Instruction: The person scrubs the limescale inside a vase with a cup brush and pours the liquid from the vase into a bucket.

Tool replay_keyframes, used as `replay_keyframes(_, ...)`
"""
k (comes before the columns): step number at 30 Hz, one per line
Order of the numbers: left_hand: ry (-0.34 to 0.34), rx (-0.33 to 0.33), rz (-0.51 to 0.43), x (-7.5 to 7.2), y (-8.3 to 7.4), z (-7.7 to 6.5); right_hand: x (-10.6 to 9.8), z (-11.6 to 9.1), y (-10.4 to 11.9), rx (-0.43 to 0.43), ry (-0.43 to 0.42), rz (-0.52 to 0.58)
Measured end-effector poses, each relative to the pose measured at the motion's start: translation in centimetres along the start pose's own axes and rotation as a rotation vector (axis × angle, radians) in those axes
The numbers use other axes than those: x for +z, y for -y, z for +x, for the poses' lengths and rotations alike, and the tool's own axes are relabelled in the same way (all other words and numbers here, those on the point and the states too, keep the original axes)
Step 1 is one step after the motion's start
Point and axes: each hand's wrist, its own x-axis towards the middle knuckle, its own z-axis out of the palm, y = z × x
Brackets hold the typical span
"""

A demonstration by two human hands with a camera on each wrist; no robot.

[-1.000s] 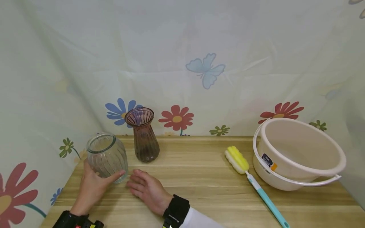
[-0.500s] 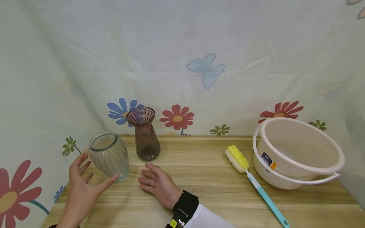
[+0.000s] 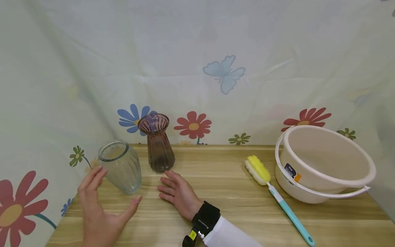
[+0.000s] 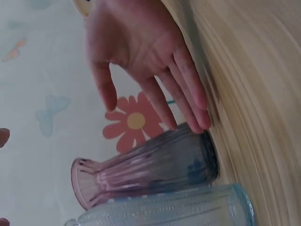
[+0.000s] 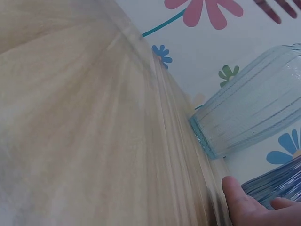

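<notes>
A clear ribbed glass vase (image 3: 124, 171) stands upright at the left of the wooden table. Behind it and to its right is a purple-tinted glass vase (image 3: 159, 151) with a flared rim. My left hand (image 3: 102, 212) is just in front of the clear vase, thumb and fingers spread wide, holding nothing. My right hand (image 3: 182, 197) is in front of the purple vase, palm turned to the left and fingers loosely extended, with nothing in it. In the left wrist view the right hand's fingertips overlap the purple vase (image 4: 155, 162); contact cannot be told.
A sponge brush (image 3: 277, 197) with a yellow and white head and turquoise handle lies right of centre. Beyond it a pale pink bucket (image 3: 296, 171) stands at the right, its handle hanging down in front. A flower-patterned curtain (image 3: 172, 51) hangs behind the wooden table (image 3: 234, 212).
My left hand has let go of the clear vase and drawn back toward me, fingers spreading. My right hand has shifted to the right, away from the clear vase.
</notes>
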Motion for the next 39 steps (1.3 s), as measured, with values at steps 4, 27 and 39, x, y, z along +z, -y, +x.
replay_keyframes(4, 0.142, 0.005, -0.088, 1.7, -1.1, -0.6, -0.4, 0.2, 0.2, -0.008, 0.004, -0.014)
replay_keyframes(27, 0.526, -0.554, -0.229, 10.3, 2.2, 2.6, -1.1, 2.1, 1.2, -0.152, -0.163, -0.073)
replay_keyframes(39, 0.442, -0.64, -0.264, 12.5, 3.1, 3.6, -2.0, 3.1, 1.1, -0.163, -0.13, -0.192)
